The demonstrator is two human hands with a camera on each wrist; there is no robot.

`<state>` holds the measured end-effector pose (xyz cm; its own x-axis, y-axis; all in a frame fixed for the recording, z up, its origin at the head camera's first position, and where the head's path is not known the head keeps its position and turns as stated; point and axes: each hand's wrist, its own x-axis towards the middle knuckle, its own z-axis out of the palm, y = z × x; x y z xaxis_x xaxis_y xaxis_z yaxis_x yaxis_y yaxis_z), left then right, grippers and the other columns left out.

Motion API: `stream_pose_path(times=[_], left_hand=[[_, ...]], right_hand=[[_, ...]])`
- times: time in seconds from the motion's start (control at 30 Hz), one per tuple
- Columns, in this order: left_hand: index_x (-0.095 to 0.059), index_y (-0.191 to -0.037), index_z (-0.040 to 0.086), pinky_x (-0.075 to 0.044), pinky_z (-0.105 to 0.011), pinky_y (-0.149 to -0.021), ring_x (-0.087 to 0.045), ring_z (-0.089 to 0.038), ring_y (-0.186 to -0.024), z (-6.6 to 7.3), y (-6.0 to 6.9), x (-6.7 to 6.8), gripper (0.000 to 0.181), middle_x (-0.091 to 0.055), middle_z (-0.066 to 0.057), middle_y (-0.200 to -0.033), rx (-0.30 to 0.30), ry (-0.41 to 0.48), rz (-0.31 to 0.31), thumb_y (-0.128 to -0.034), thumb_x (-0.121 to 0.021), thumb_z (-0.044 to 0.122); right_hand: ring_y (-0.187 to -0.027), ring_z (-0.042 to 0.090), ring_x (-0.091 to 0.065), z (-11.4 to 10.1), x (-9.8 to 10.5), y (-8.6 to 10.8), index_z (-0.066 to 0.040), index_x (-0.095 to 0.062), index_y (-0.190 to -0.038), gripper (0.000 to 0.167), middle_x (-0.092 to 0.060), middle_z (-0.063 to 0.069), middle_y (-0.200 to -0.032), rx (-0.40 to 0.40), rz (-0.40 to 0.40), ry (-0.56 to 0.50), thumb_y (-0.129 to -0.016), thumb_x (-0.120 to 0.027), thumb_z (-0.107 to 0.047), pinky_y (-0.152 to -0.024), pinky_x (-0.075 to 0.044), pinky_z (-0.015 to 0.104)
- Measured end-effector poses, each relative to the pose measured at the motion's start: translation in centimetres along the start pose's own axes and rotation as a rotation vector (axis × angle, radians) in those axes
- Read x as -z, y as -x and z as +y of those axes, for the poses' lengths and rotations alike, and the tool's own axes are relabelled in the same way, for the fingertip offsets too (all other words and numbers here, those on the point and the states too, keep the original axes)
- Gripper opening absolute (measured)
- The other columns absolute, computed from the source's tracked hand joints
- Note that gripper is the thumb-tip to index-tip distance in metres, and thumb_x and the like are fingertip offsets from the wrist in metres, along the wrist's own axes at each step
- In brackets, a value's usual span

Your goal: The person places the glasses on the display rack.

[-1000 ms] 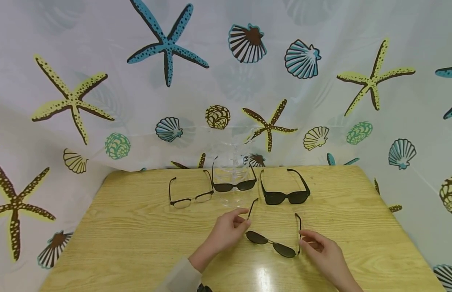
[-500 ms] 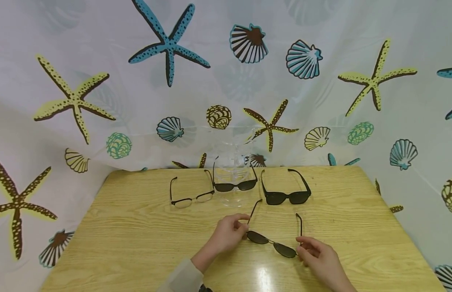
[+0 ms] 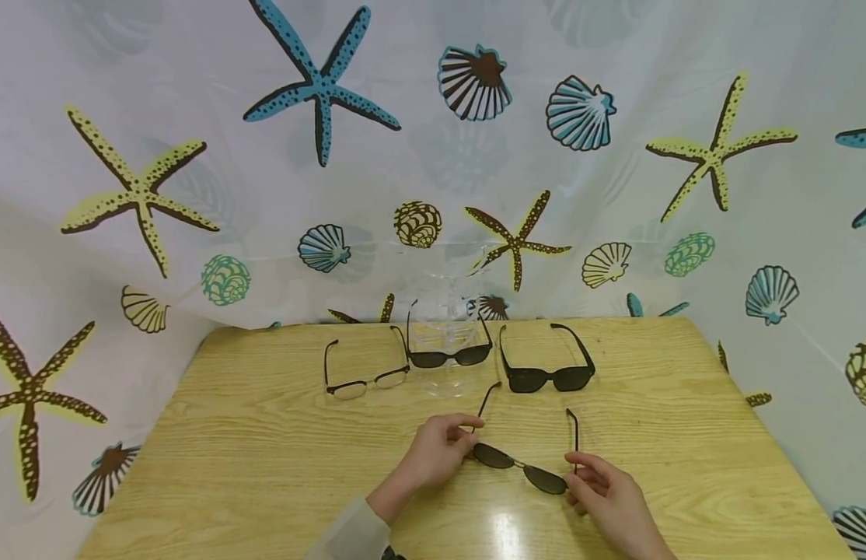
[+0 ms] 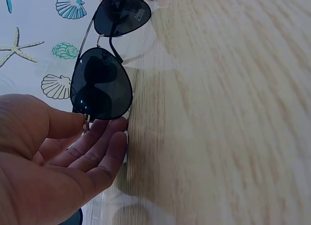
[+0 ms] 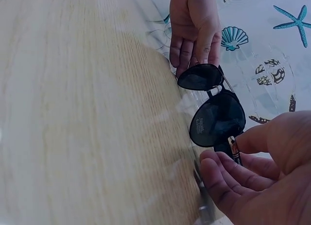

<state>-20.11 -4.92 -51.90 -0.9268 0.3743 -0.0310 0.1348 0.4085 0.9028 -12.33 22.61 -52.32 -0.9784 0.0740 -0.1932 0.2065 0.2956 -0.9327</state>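
A pair of aviator sunglasses with dark lenses and a thin metal bridge is at the front middle of the table, temples unfolded and pointing away from me. My left hand pinches the left hinge end between thumb and fingers; the left wrist view shows the thumb at the hinge beside the lens. At the other end, my right hand pinches the right temple by its hinge. In the right wrist view, small pale print marks the near lens. Whether the frame touches the table I cannot tell.
Behind stand clear-lensed glasses, black sunglasses at a transparent stand, and thicker black sunglasses. The wooden table meets a curtain printed with starfish and shells.
My right hand has slid down the right temple toward its hinge. The left hand has shifted slightly closer to the left hinge. The sunglasses have barely moved.
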Motion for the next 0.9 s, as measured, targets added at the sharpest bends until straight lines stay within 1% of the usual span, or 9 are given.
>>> stream_pose_path(times=[0.1,0.23,0.33,0.53,0.67,0.8,0.9], left_hand=[[-0.073,-0.128,0.001,-0.048,-0.024,-0.064,-0.067,-0.017,-0.083,0.0,0.1,0.0,0.026,-0.078,-0.013,-0.102,0.004,0.002,0.006,-0.1037,-0.064,0.004],[-0.073,-0.128,0.002,-0.048,-0.024,-0.063,-0.068,-0.018,-0.082,0.2,0.5,-0.1,0.027,-0.078,-0.012,-0.100,0.011,0.014,0.014,-0.1031,-0.065,0.004],[-0.073,-0.129,0.001,-0.047,-0.023,-0.062,-0.070,-0.024,-0.084,0.5,1.1,0.0,0.027,-0.079,-0.013,-0.100,0.008,0.039,0.024,-0.1029,-0.066,0.004],[-0.072,-0.129,-0.002,-0.049,-0.021,-0.061,-0.074,-0.032,-0.089,1.4,2.4,0.2,0.028,-0.079,-0.017,-0.101,-0.030,0.114,0.055,-0.1022,-0.067,0.004],[-0.071,-0.131,-0.002,-0.054,-0.020,-0.068,-0.076,-0.030,-0.091,1.9,3.2,0.6,0.030,-0.080,-0.017,-0.101,-0.054,0.135,0.091,-0.1020,-0.068,0.005],[-0.072,-0.131,0.002,-0.056,-0.020,-0.074,-0.075,-0.030,-0.089,2.4,3.9,1.1,0.029,-0.079,-0.015,-0.101,-0.054,0.140,0.130,-0.1022,-0.068,0.007],[-0.072,-0.131,0.005,-0.056,-0.020,-0.073,-0.074,-0.029,-0.087,2.7,4.4,1.7,0.029,-0.079,-0.014,-0.102,-0.040,0.160,0.162,-0.1024,-0.069,0.010]], right_hand=[[-0.078,0.018,-0.072,0.2,-0.1,0.0,0.002,-0.065,-0.136,0.035,-0.072,0.012,-0.098,-0.001,-0.001,-0.010,-0.101,-0.067,-0.003,-0.066,-0.061,0.029],[-0.078,0.019,-0.073,0.2,0.0,0.0,0.003,-0.064,-0.138,0.037,-0.072,0.012,-0.098,-0.008,0.002,-0.006,-0.101,-0.067,-0.002,-0.067,-0.061,0.029],[-0.078,0.019,-0.073,-0.2,0.2,0.2,0.003,-0.064,-0.138,0.037,-0.073,0.012,-0.097,-0.004,0.006,0.012,-0.101,-0.067,-0.002,-0.068,-0.061,0.029],[-0.080,0.018,-0.075,-1.6,0.6,0.6,0.002,-0.065,-0.138,0.037,-0.074,0.012,-0.099,0.022,0.027,0.027,-0.101,-0.068,-0.002,-0.072,-0.062,0.028],[-0.082,0.018,-0.075,-2.5,0.7,0.7,0.000,-0.066,-0.138,0.037,-0.075,0.012,-0.101,0.067,0.023,0.048,-0.102,-0.068,-0.005,-0.072,-0.062,0.027],[-0.082,0.016,-0.075,-3.6,0.7,0.4,-0.003,-0.067,-0.138,0.035,-0.077,0.011,-0.102,0.124,0.030,0.081,-0.103,-0.068,-0.008,-0.072,-0.061,0.026],[-0.083,0.015,-0.075,-4.7,0.5,0.0,-0.005,-0.068,-0.137,0.035,-0.077,0.012,-0.105,0.160,0.031,0.104,-0.103,-0.069,-0.010,-0.073,-0.061,0.026]])
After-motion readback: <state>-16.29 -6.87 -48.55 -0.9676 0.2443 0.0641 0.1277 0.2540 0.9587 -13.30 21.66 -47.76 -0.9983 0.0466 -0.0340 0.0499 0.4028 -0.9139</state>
